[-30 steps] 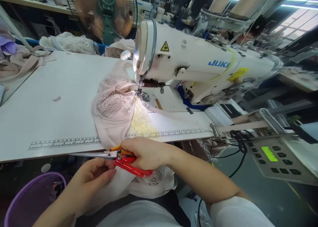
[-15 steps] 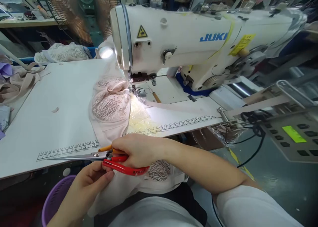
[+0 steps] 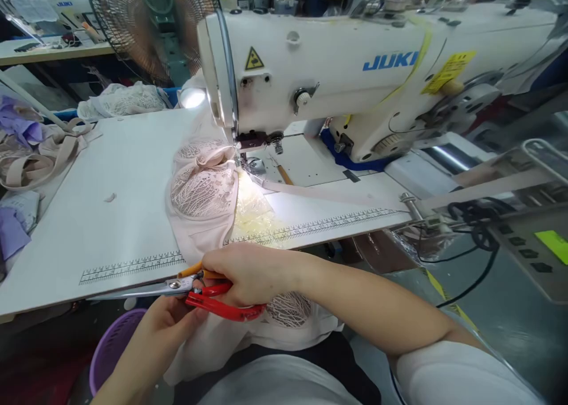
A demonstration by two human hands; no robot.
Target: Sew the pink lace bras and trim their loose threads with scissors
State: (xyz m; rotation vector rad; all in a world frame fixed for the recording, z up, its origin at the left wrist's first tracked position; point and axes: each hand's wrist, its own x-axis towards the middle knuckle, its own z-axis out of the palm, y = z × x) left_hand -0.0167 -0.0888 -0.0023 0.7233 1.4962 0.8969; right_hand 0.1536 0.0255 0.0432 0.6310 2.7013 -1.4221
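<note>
My right hand [image 3: 251, 275] is closed round the red handles of a pair of scissors [image 3: 175, 285], whose blades point left along the table's front edge. Just below them, my left hand [image 3: 164, 328] has its fingers bent together near the handles, at the pale pink fabric [image 3: 213, 340]; what its fingertips pinch is hidden. A pink lace bra piece [image 3: 204, 192] lies on the white table [image 3: 128, 180], its far end under the needle area of the sewing machine [image 3: 275, 68]. More lace fabric hangs over my lap, below my right hand.
Printed rulers [image 3: 133, 266] run along the table's front edge. A fan [image 3: 166, 32] stands behind at left, with fabric scraps [image 3: 44, 151] at the left edge. Below is a purple basket [image 3: 100, 357]. A control panel [image 3: 528, 245] is at right, and a wooden-handled tool [image 3: 284, 174] lies beside the needle.
The view has shifted slightly, so the table and machine sit further right. The scissors have dropped a little relative to the table edge, with their blades now overlapping it. Both hands keep their grip.
</note>
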